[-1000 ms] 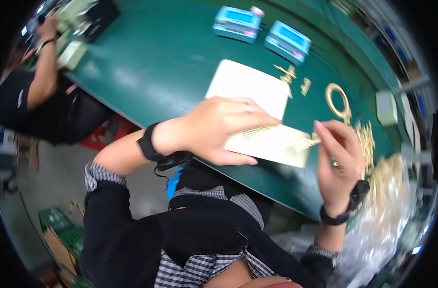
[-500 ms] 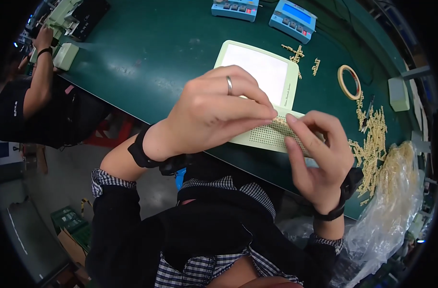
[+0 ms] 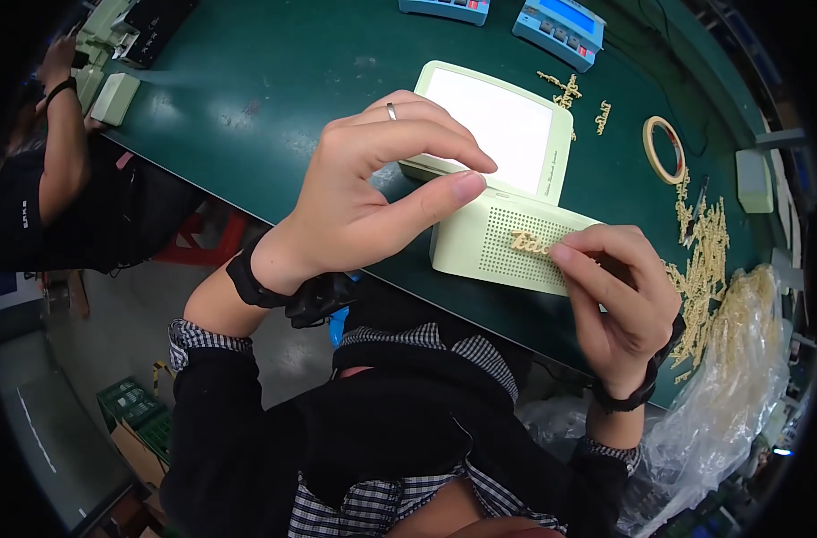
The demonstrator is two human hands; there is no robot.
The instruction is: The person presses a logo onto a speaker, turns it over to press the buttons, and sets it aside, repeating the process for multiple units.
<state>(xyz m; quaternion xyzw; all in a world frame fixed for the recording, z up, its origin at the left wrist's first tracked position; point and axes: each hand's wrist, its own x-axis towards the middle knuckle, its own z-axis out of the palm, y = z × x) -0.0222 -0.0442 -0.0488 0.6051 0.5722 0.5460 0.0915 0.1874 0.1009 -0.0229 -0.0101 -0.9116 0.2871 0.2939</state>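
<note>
Above the hinge side of the pale green casing (image 3: 458, 238), left hand (image 3: 350, 175) is hovering with thumb and index finger forming a part-open C; a narrow gap is showing between their tips, nothing visible between them. Remaining left fingers are curving loosely behind the index. Can't tell if the thumb is touching the casing edge. Right hand (image 3: 632, 300) is pinching the right end of a gold lettering piece (image 3: 527, 242), fingertips together and covering that end; its other fingers are curling toward the palm. Piece is sitting over the dotted grid (image 3: 507, 262) on the casing's near face, left part exposed; can't tell if it's lying flush. White panel (image 3: 511, 134) is facing up just beyond the left fingertips. Past the right hand, a pile of gold pieces (image 3: 702, 269) is lying on the green table (image 3: 283, 117), tape roll (image 3: 649, 148) near its top end, clear plastic bag (image 3: 735, 359) slumping beside it. Two blue boxes (image 3: 556, 34) are standing at the far side.
</note>
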